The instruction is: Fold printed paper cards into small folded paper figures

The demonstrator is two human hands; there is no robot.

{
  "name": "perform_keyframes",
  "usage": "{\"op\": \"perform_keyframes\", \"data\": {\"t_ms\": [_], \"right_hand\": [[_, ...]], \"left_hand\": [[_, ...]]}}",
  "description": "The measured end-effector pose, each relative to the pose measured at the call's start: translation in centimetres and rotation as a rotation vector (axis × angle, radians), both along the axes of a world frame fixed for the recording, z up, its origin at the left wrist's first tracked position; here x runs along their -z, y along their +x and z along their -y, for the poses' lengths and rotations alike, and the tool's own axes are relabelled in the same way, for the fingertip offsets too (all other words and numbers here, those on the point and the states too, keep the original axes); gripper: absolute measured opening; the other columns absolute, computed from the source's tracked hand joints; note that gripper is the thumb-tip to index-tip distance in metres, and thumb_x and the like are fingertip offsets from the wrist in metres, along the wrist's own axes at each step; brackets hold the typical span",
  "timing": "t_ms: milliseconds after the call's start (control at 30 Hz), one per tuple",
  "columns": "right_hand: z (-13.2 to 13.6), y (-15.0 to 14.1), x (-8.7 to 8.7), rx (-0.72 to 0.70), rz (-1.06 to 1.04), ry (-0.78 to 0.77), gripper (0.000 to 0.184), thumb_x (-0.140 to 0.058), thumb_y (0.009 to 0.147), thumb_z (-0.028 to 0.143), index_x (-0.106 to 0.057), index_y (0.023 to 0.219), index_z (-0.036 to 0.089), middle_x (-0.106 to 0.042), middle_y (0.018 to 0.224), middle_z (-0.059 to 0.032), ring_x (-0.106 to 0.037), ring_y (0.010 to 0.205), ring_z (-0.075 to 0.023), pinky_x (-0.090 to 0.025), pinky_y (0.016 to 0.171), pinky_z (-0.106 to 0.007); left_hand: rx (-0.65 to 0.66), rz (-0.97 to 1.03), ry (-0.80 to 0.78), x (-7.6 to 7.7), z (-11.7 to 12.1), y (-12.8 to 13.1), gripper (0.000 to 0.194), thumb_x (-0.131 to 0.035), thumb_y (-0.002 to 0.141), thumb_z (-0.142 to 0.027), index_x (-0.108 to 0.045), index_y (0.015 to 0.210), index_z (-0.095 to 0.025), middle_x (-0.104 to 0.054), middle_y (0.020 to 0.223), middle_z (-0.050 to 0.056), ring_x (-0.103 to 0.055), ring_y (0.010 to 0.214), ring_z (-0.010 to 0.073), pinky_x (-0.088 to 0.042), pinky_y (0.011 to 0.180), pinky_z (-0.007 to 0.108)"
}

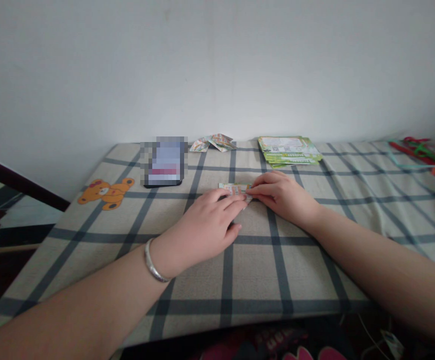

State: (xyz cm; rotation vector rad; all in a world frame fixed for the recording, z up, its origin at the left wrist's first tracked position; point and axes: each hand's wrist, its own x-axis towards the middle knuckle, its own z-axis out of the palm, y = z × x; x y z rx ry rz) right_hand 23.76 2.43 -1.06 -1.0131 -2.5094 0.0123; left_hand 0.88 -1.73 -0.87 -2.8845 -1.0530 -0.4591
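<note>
A small piece of printed paper (pixel 236 189), with orange and green on white, lies flat on the checked cloth in front of me. My left hand (pixel 210 220), a silver bangle at its wrist, rests over the paper's near side with fingers stretched out and pressing down. At the paper's right end, the fingertips of my right hand (pixel 281 192) are pinched together on its edge. Part of the paper is hidden under my fingers. Beyond it, several folded paper pieces (pixel 214 142) with similar print sit by the wall.
A stack of green printed sheets (pixel 288 150) lies at the back right. A phone (pixel 166 162) stands back left, near a flat orange bear cutout (pixel 107 192). Red, green and pale blue ribbons (pixel 423 155) are heaped far right on the tablecloth (pixel 198 285).
</note>
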Motion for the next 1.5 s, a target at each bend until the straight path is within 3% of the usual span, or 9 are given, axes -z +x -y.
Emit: {"op": "perform_keyframes", "data": {"t_ms": [333,867,1133,1300,1500], "right_hand": [[0.1,0.0,-0.1,0.053,-0.075,-0.016,0.014,-0.058,0.09,0.02,-0.072,0.087,0.017,-0.069,0.091,-0.0063,-0.062,0.084,-0.0177,-0.049,0.078,-0.032],[-0.2,0.1,0.1,0.036,-0.049,-0.011,0.018,-0.058,0.091,0.023,-0.075,0.095,0.019,-0.07,0.097,-0.0066,-0.062,0.088,-0.0182,-0.049,0.082,-0.033],[-0.1,0.2,0.0,0.04,-0.022,-0.007,0.019,-0.057,0.091,0.024,-0.074,0.098,0.018,-0.07,0.099,-0.0072,-0.061,0.09,-0.0186,-0.049,0.083,-0.032],[0.9,0.3,-0.7,-0.01,0.063,0.112,0.019,-0.056,0.091,0.025,-0.074,0.096,0.023,-0.068,0.099,-0.0049,-0.059,0.086,-0.0181,-0.046,0.075,-0.03],[2.2,0.1,-0.9,-0.035,0.17,0.126,0.022,-0.051,0.094,0.027,-0.072,0.097,0.022,-0.067,0.1,-0.0038,-0.06,0.08,-0.0145,-0.041,0.067,-0.027]], "left_hand": [[0.012,-0.009,0.0,-0.1,-0.2,-0.1,0.042,-0.052,0.092,-0.031,-0.052,0.132,-0.016,-0.054,0.138,0.005,-0.044,0.128,0.0249,-0.036,0.111,0.044],[0.018,-0.032,0.047,0.2,0.0,0.1,0.045,-0.049,0.093,-0.032,-0.051,0.133,-0.012,-0.055,0.137,0.008,-0.045,0.127,0.0262,-0.035,0.112,0.043],[0.001,-0.027,-0.004,-0.1,0.0,0.2,0.043,-0.051,0.092,-0.03,-0.052,0.132,-0.016,-0.055,0.137,0.004,-0.045,0.127,0.0256,-0.036,0.111,0.043],[-0.014,-0.021,0.029,0.3,0.2,0.3,0.042,-0.051,0.093,-0.03,-0.052,0.132,-0.015,-0.054,0.138,0.006,-0.043,0.129,0.0263,-0.035,0.112,0.045],[-0.02,-0.048,0.071,0.5,0.4,0.2,0.042,-0.052,0.092,-0.032,-0.053,0.129,-0.013,-0.055,0.136,0.009,-0.045,0.127,0.0281,-0.04,0.107,0.047]]}}
